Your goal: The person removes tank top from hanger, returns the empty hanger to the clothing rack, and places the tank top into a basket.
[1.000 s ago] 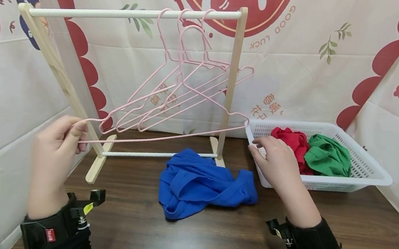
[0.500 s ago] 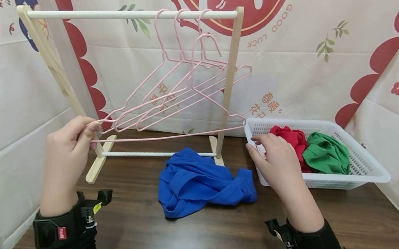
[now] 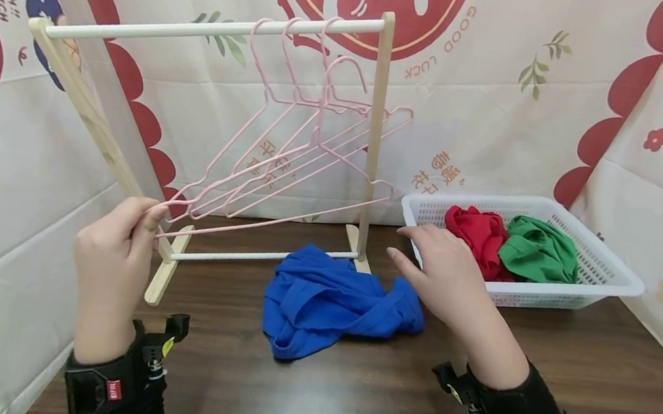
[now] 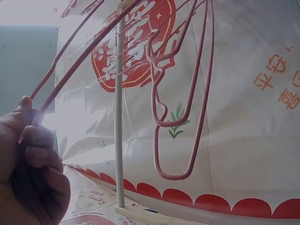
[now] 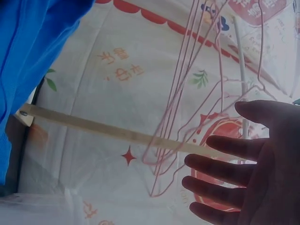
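Observation:
My left hand (image 3: 116, 267) pinches one end of a pink clothes hanger (image 3: 283, 220) between thumb and fingers. This hanger slants up to the right in front of the rack, its hook off the rail and below it. In the left wrist view two arms of the hanger (image 4: 70, 70) run up from the fingers. My right hand (image 3: 444, 273) is held in the air with fingers spread and nothing in it, by the basket's left side and above the blue garment (image 3: 334, 306). That garment lies crumpled on the table. In the right wrist view its fingers (image 5: 225, 168) are straight.
A wooden rack with a white rail (image 3: 163, 30) stands at the back left, several pink hangers on its rail. At right a white plastic basket (image 3: 566, 298) holds a red cloth (image 3: 476, 239) and a green cloth (image 3: 541, 248). Printed sheets wall in the table.
The left hand has moved right and lowered the held hanger, its hook dropping further under the rail. The right hand has shifted slightly left, away from the basket's edge.

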Tool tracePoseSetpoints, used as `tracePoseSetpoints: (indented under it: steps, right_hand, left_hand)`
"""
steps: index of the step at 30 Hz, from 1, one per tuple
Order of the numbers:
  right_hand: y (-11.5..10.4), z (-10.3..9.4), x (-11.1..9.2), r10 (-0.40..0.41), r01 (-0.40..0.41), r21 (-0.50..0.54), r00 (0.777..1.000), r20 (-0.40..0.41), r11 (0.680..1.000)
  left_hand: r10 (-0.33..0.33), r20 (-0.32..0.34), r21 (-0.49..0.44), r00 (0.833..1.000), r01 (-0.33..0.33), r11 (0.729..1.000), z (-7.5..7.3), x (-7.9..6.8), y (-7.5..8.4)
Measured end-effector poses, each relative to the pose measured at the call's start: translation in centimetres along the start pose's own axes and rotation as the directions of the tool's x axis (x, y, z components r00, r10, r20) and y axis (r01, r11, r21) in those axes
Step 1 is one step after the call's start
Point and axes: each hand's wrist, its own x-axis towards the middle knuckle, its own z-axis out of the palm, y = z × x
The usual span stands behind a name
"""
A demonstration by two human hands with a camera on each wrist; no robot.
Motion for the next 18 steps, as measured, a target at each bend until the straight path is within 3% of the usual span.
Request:
tracePoseSetpoints:
  steps: [6,13,18]
  right_hand:
    - [-0.6,-0.1,-0.3,-0.038,0.038,0.011,0.999,-0.022,0.999]
    - [0.1,-0.4,-1.4,-0.042,0.043,0.010,0.998,-0.050,0.999]
    - [0.9,-0.4,-1.9,-0.045,0.046,0.012,0.997,-0.061,0.999]
  left_hand:
    - [-0.021,-0.077,-0.034,0.997,0.019,0.999,0.1,-0.4,-0.1]
    - [0.004,-0.161,-0.025,0.987,-0.008,1.000,0.7,-0.8,-1.2]
    - [-0.043,-0.219,-0.049,0.975,0.033,0.998,0.4,-1.1,-2.2]
